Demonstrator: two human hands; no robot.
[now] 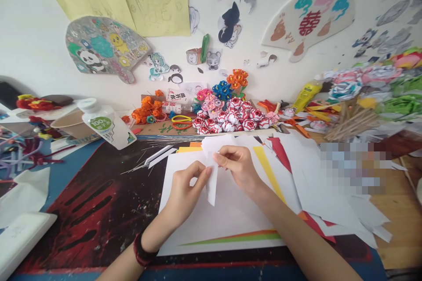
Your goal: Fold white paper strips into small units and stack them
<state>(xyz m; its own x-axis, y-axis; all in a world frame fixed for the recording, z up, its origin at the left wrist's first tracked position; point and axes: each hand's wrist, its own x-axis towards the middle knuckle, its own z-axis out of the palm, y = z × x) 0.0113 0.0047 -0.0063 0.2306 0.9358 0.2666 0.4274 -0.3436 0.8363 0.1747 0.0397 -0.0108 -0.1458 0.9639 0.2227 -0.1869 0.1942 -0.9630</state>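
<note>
A narrow white paper strip [212,189] stands nearly upright above a stack of paper sheets [231,219]. My left hand [189,189] pinches its left edge between thumb and fingers. On the other side, my right hand [239,167] has thumb and forefinger closed at the strip's upper right edge, the other fingers curled in. White sheets lie on top of the stack, with yellow, orange and green edges showing below. A dark band circles my left wrist.
Thin wires and folded white strips [160,156] lie left of the stack on a dark mat [89,210]. Behind stand red-and-white paper flowers [231,118] and a white bottle [107,123]. Loose white sheets [323,184] spread at the right.
</note>
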